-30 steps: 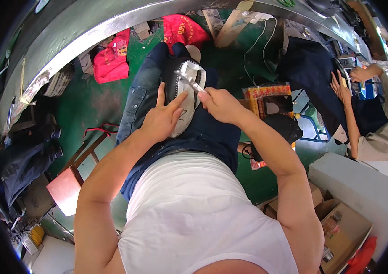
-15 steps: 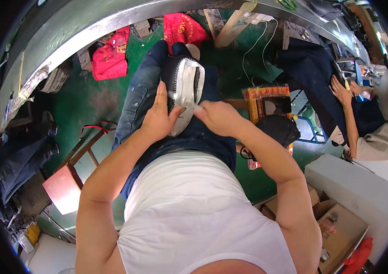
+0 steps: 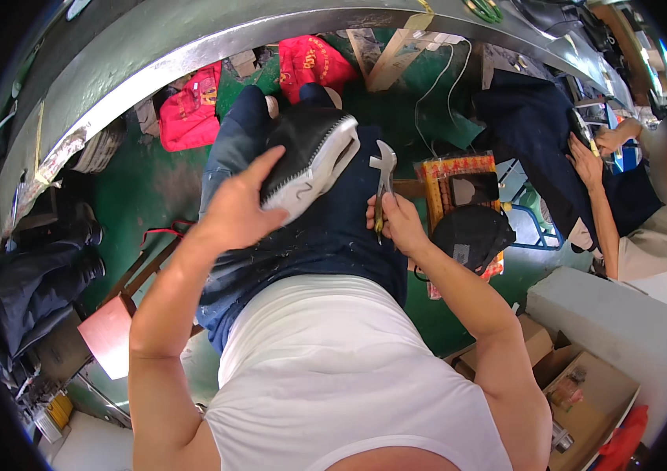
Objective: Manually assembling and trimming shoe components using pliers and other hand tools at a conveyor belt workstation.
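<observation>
A black shoe upper (image 3: 302,141) with a white stitched edge and a whitish underside lies tilted over my thighs. My left hand (image 3: 241,207) is closed on its left, heel-side end, thumb along the pale underside; this hand is slightly blurred. On the right, apart from the shoe, my right hand (image 3: 401,223) grips a pair of lasting pliers (image 3: 385,166) by the yellowish handles. Its metal head, with a curved jaw and a small square lug, points away from me. My dark blue trousers (image 3: 325,239) lie beneath both.
A metal bench edge (image 3: 215,35) curves across the far side. Red cloth bags (image 3: 192,110) hang below it. On my right are a wooden-topped stool with a black cap (image 3: 471,235), a co-worker's hands (image 3: 584,161) and open cardboard boxes (image 3: 584,400). A wooden stool (image 3: 105,326) stands left.
My right hand has pulled back rightward from the shoe with the pliers, which now show clearly. The shoe has turned onto its side, its toe swinging right, and my left hand has shifted left.
</observation>
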`<state>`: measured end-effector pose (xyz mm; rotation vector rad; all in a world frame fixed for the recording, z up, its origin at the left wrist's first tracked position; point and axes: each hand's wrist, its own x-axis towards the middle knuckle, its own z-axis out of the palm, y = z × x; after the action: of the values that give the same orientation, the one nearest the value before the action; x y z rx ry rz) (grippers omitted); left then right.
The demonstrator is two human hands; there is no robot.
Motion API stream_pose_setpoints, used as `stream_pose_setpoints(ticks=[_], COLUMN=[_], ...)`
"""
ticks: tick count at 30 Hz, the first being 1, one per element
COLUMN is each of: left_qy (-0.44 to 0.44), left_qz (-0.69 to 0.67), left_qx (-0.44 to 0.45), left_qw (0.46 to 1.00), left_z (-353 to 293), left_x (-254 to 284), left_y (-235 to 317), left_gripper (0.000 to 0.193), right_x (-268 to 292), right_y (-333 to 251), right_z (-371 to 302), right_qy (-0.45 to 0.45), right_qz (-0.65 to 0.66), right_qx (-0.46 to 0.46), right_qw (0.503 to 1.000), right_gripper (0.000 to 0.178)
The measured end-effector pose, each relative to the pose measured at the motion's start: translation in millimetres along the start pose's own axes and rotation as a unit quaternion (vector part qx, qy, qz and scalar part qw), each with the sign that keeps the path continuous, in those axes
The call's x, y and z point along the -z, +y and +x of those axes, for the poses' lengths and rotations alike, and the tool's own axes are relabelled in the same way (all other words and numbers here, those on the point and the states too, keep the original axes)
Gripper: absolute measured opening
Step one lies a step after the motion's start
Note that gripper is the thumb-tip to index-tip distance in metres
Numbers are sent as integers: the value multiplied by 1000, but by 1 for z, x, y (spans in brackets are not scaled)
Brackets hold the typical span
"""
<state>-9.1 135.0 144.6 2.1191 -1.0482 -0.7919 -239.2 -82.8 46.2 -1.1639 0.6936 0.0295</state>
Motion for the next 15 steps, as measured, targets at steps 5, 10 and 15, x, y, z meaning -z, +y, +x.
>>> stream_pose_setpoints(ticks=[5,10,15], left_qy=[47,45,-7], left_qz=[-75,-323,-407], left_qx=[-61,-142,-152], left_qw=[994,935,901], left_z=[15,63,104], left_x=[72,79,74], left_y=[58,33,13], left_gripper=[76,66,45], right_x=[4,6,9], right_y=[-5,15,18], right_z=[-12,-10,-9], right_qy=[-18,-23,-5], right_qz=[-56,-47,-119], right_qx=[24,102,95], right_qw=[998,993,988], right_gripper=[37,38,37])
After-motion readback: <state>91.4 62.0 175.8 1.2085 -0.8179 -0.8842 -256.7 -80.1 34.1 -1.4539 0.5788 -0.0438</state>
